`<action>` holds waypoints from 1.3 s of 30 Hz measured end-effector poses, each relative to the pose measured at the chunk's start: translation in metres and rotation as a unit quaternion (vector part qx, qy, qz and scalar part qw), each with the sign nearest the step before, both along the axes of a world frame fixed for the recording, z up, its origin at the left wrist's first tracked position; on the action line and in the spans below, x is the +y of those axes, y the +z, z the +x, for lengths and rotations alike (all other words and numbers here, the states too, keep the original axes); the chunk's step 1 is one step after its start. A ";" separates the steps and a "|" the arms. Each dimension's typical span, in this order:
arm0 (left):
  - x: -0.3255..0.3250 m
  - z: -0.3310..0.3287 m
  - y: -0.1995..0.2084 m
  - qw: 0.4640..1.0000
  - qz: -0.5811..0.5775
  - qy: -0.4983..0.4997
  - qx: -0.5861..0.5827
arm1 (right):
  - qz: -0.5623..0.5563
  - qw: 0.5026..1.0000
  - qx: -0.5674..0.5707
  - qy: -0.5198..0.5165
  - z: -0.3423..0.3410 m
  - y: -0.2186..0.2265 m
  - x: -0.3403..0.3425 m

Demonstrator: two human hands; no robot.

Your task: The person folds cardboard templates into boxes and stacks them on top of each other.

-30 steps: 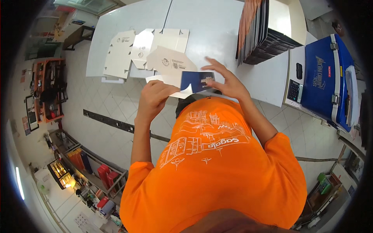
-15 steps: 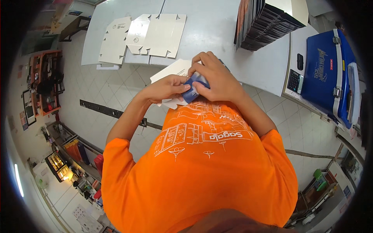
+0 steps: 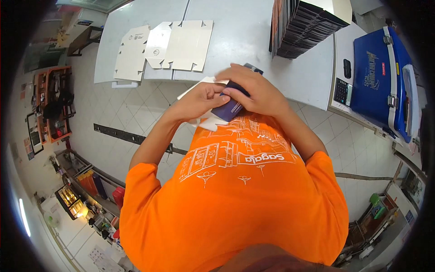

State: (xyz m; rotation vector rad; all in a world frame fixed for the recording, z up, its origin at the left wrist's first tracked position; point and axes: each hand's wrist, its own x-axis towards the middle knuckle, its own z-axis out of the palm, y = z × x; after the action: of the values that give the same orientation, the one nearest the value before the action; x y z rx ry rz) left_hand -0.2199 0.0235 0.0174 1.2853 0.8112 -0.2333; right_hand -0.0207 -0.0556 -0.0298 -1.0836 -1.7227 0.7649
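Note:
Close to my chest, both hands hold a partly folded cardboard box [image 3: 228, 109], with a dark blue printed outside and white inside faces. My left hand [image 3: 199, 102] pinches its left edge, thumb on the blue panel. Curled over the top and right side is my right hand [image 3: 258, 90], its thumb near the left one and its fingertips blurred. White flaps show behind and below my left hand. A dark patterned edge sticks out beyond my right knuckles; I cannot tell whether it belongs to the box.
On the light grey table [image 3: 231, 41], flat white die-cut cardboard blanks [image 3: 190, 45] lie at the left. A tall stack of dark flat cartons [image 3: 308, 29] stands at the right. Farther right are a calculator [image 3: 343, 92] and a blue case [image 3: 383, 81] with metal latches.
The blue panel has turned to lie flatter and face up. My right hand has spread over its top, and the left hand has shifted slightly right.

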 end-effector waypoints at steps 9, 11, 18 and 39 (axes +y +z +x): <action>0.014 0.021 -0.031 0.847 -0.067 0.400 -0.345 | 0.149 0.980 -0.054 -0.117 0.001 0.004 0.015; 0.008 0.035 -0.025 0.803 -0.075 0.455 -0.377 | 0.183 0.975 -0.054 -0.117 0.001 0.001 0.022; -0.002 0.054 -0.016 0.779 -0.015 0.466 -0.420 | 0.213 0.964 -0.061 -0.148 -0.003 0.006 0.036; 0.057 0.044 0.077 0.652 0.550 0.379 -0.360 | 0.397 0.890 -0.091 -0.203 0.005 0.130 0.060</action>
State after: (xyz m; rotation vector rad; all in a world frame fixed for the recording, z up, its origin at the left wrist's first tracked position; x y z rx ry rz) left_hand -0.1760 0.0800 0.0941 1.7683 0.6803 1.6141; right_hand -0.0157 0.0041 0.1002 -0.8832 -1.6315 -0.3161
